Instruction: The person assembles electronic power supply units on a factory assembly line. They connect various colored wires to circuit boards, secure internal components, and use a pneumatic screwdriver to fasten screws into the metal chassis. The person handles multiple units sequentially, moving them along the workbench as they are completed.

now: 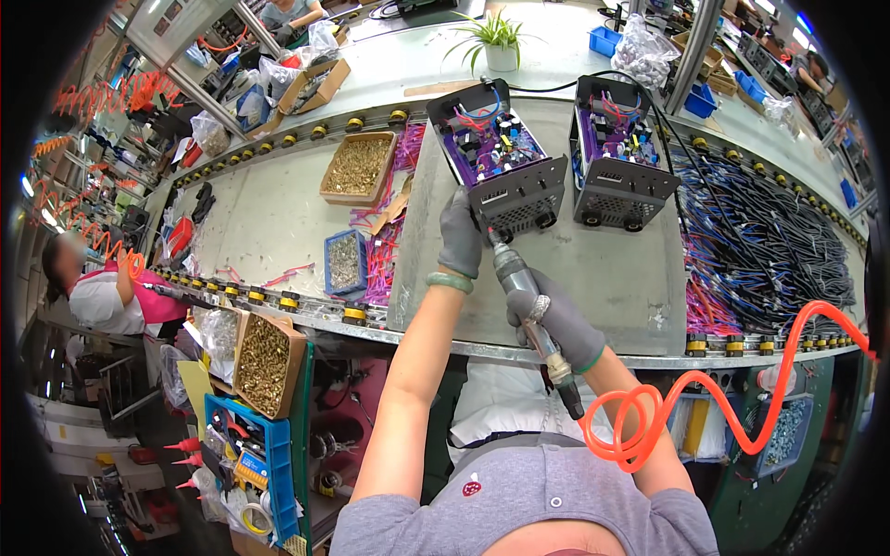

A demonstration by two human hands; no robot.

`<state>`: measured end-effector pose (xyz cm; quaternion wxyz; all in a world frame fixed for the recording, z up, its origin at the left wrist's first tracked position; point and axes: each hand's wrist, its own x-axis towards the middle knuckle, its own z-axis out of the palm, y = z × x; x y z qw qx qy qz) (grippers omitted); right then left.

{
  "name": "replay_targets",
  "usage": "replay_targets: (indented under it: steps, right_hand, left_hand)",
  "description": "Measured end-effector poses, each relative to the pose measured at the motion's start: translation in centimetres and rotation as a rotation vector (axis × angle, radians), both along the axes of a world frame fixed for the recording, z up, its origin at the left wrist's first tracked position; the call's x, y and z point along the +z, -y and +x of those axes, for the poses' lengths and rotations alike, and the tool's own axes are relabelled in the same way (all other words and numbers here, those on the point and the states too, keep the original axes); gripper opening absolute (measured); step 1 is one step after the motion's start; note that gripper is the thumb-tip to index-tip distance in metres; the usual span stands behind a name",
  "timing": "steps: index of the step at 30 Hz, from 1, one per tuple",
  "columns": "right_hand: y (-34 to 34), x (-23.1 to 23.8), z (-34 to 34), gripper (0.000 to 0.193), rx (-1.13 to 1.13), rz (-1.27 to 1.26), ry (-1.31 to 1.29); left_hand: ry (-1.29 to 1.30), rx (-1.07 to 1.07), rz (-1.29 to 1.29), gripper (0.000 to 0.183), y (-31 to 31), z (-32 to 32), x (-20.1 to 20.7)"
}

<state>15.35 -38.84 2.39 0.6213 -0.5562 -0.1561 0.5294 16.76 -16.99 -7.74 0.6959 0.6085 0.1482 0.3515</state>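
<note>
My right hand (563, 320), in a grey glove, is wrapped round a pneumatic screwdriver (513, 271) with a coiled orange air hose. The driver's tip meets the lower left corner of the front panel on an open black metal case (516, 196). Inside that case is a purple circuit board (496, 148) with wires and components. My left hand (460, 236), gloved too, grips the case at its left front edge; its fingertips are partly hidden. A second, similar open case (626, 176) stands to the right, not touched by either hand.
Under both cases lies a grey board (593, 278) on the roller conveyor. A carton of brass-coloured screws (359, 167) and a blue bin of silver screws (346, 262) sit left. Bundled black cables (779, 232) lie right. The orange hose (732, 412) loops by my right arm.
</note>
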Motion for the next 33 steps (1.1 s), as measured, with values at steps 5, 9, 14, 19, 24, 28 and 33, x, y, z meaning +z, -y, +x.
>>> replay_targets:
  steps: [5, 9, 14, 19, 24, 28, 33]
  right_hand:
    - [-0.2, 0.0, -0.4, 0.050, -0.017, 0.023, -0.011]
    - [-0.6, -0.1, -0.5, 0.047, -0.023, 0.029, -0.045]
    - [-0.6, -0.5, -0.8, 0.042, -0.055, 0.071, -0.083]
    - [-0.5, -0.1, -0.8, 0.040, -0.061, 0.030, -0.064]
    - [-0.7, -0.1, -1.1, 0.045, -0.058, 0.028, -0.012]
    - [-0.9, -0.9, -1.3, 0.048, -0.063, -0.027, 0.152]
    - [-1.4, -3.1, -1.6, 0.054, -0.102, -0.096, 0.418]
  left_hand:
    - [0.038, -0.063, -0.223, 0.036, -0.3, 0.0, 0.0]
    - [0.067, -0.054, -0.200, 0.035, -0.1, -0.1, 0.4]
    - [0.052, 0.041, -0.052, 0.035, 0.0, 0.0, -0.4]
    - [0.050, 0.037, -0.343, 0.036, 0.2, 0.4, 0.0]
    - [0.096, 0.200, -0.392, 0.034, 1.1, 1.4, 0.5]
    - [0.031, 0.279, -0.305, 0.035, 1.1, 1.4, 0.4]
    - [-0.022, 0.399, -0.164, 0.036, 0.9, 2.2, -0.4]
